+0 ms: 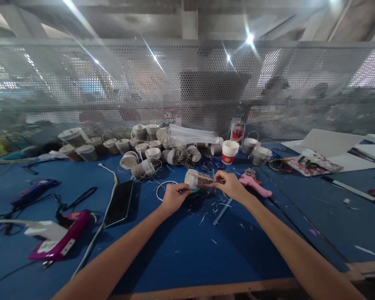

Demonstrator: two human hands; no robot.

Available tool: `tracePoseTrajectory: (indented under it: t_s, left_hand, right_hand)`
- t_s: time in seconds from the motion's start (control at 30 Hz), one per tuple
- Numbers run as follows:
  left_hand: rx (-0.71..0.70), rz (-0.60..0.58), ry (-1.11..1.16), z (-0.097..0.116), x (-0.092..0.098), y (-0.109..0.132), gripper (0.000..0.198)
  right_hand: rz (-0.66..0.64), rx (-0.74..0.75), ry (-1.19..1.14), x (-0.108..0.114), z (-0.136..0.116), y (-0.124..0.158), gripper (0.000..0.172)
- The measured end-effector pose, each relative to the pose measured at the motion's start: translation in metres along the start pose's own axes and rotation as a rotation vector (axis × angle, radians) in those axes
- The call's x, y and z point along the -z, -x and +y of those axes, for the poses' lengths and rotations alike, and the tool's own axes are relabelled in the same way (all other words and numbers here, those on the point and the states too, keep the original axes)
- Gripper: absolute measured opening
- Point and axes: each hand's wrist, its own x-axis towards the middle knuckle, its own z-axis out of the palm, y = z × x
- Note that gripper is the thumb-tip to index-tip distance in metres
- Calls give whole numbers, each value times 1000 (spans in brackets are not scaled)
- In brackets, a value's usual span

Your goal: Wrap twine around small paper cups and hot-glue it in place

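Observation:
A small cup (194,179) with a pale rim and brown twine wrapped round its side lies tilted above the table, its mouth toward the left. My left hand (174,196) is closed on the rim end, thumb and fingers pinching it. At the other end, my right hand (232,186) has its fingertips pinched on brown twine (219,180) by the cup's base. Fingers partly hide how the twine is held. Just right of that hand, a pink glue gun (256,185) lies on the table. Below the cup are pale scraps and a clear glue stick (222,211).
Several twine-wrapped cups (153,155) stand and lie along the back, with white strips (192,135) on top. Red-and-white paper cups (230,152) are stacked behind my right hand. At left are a phone (119,204), a magenta power strip (61,237), cables and a blue glue gun (34,191).

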Motion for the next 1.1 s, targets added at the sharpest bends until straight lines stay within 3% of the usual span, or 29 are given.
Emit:
tracePoseTrajectory:
  t_s: [0.27,0.4,0.5,0.6,0.7,0.8,0.9,0.97,1.1]
  left_hand:
    - [-58,-2,-40,4,1,1,13]
    - [-83,-8,-70,2,1,1,15]
    - [-78,-4,-65,2,1,1,14]
    - [-72,-14,-35,4,1,2,13]
    - [-50,-7,-15,5,1,2,14]
    - [1,-7,44,3,1,-1,17]
    - [61,-5,168,-1,2,-5,17]
    - [88,-1,270,-4,3,-8,21]
    - [168,-8,361,-6,9,-13,29]
  right_hand:
    - [-78,47,29,-2,4,0,33]
    - [-128,-18,-79,-10,10,-2,39]
    - [-151,-160,-274,-17,11,-4,45]
    - [-87,-311,-484,-20,9,-7,48]
    - [75,-364,-602,-15,11,-10,50]
    - [235,-363,-506,-10,22,-13,51]
    - [314,-347,-288,-8,35,-15,51]
    - [296,-385,-222,-8,41,-16,51]
    - [137,-468,-226,-7,42,-17,58]
